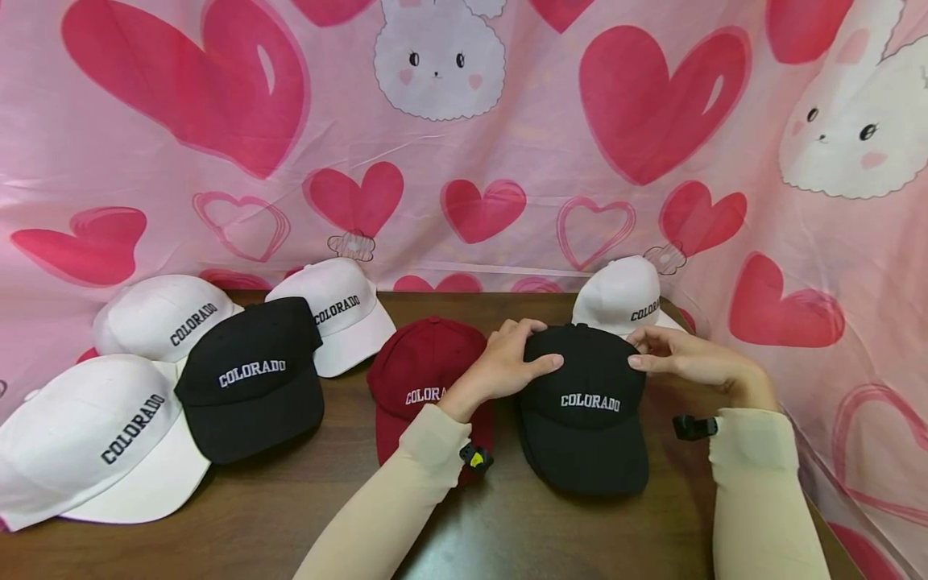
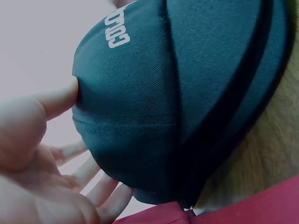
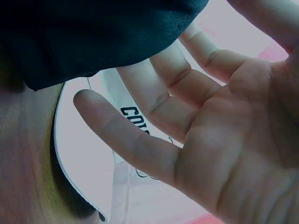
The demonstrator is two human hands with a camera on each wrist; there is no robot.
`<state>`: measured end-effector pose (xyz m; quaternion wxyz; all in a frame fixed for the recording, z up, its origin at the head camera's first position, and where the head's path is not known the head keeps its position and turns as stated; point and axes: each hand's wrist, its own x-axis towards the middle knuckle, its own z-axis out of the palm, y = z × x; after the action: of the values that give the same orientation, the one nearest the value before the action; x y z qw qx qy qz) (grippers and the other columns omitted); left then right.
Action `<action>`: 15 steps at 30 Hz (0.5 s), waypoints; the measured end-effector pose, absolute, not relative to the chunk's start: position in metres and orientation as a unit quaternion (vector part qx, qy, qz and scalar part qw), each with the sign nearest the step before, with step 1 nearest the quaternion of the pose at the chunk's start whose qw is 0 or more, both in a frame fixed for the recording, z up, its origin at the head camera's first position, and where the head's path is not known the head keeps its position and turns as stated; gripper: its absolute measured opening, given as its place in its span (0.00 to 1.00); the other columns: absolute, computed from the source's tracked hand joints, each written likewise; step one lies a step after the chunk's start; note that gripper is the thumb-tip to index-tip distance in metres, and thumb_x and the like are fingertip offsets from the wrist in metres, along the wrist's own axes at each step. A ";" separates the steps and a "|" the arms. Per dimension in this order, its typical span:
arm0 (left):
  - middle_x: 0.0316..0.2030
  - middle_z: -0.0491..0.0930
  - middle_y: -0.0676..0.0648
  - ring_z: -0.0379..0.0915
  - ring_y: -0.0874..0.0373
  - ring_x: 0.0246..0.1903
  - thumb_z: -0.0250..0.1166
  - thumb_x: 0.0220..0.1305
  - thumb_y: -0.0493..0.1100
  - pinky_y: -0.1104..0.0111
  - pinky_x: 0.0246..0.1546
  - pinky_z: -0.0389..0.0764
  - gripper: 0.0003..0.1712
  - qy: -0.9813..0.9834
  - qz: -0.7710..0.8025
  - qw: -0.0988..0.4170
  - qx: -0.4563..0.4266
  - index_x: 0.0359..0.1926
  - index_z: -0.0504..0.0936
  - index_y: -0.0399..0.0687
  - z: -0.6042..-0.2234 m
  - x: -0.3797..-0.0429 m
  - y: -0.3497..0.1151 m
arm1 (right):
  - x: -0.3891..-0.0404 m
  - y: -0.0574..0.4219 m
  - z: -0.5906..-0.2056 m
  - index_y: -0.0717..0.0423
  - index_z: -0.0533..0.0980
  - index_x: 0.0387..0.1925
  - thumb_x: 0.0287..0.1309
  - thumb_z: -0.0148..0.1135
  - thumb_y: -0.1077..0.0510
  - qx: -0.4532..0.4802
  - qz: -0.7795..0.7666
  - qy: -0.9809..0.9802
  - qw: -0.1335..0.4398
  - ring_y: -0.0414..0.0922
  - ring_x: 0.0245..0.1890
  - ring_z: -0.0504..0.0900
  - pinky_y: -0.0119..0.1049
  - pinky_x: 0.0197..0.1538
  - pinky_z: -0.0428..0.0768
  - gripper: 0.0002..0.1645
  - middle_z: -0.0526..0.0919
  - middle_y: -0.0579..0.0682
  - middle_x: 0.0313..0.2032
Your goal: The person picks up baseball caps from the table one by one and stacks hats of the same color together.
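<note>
A black cap (image 1: 584,407) with white COLORADO lettering rests on the table between both hands, and a second dark brim edge shows beneath its brim. My left hand (image 1: 503,362) touches the cap's left side, its thumb against the front of the crown. Those fingers (image 2: 112,198) reach along the side, loosely extended. On the opposite side, my right hand (image 1: 696,358) has its thumb at the crown's upper right. The right fingers (image 3: 126,144) are fairly straight, some tips hidden behind the black fabric. A dark red cap (image 1: 424,346) lies partly under the left forearm.
Behind the black cap stands a white cap (image 1: 616,294) near the back edge. On the left are another black cap (image 1: 250,379) and several white caps (image 1: 97,435), close together. A pink heart-patterned cloth (image 1: 348,137) hangs behind the brown table (image 1: 348,515).
</note>
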<state>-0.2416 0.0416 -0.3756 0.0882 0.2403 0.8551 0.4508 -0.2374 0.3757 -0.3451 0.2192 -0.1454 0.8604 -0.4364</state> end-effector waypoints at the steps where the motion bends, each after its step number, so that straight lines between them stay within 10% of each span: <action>1: 0.66 0.70 0.41 0.62 0.44 0.66 0.68 0.73 0.54 0.50 0.66 0.72 0.36 0.858 0.447 0.083 0.238 0.75 0.69 0.49 -0.376 -0.241 0.043 | -0.238 0.376 -0.345 0.64 0.66 0.64 0.73 0.65 0.55 -0.143 -0.435 0.861 0.220 0.54 0.52 0.77 0.45 0.57 0.84 0.28 0.77 0.60 0.51; 15: 0.63 0.73 0.41 0.65 0.45 0.63 0.68 0.74 0.48 0.52 0.68 0.69 0.29 0.869 0.426 0.034 0.251 0.69 0.68 0.50 -0.379 -0.236 0.049 | -0.241 0.378 -0.347 0.62 0.66 0.66 0.73 0.65 0.50 -0.136 -0.383 0.895 0.184 0.54 0.53 0.77 0.44 0.57 0.84 0.31 0.78 0.58 0.51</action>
<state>-0.2359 0.0494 -0.3788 0.0344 0.2508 0.8685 0.4261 -0.2412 0.3776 -0.3472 0.1843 -0.1361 0.8948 -0.3832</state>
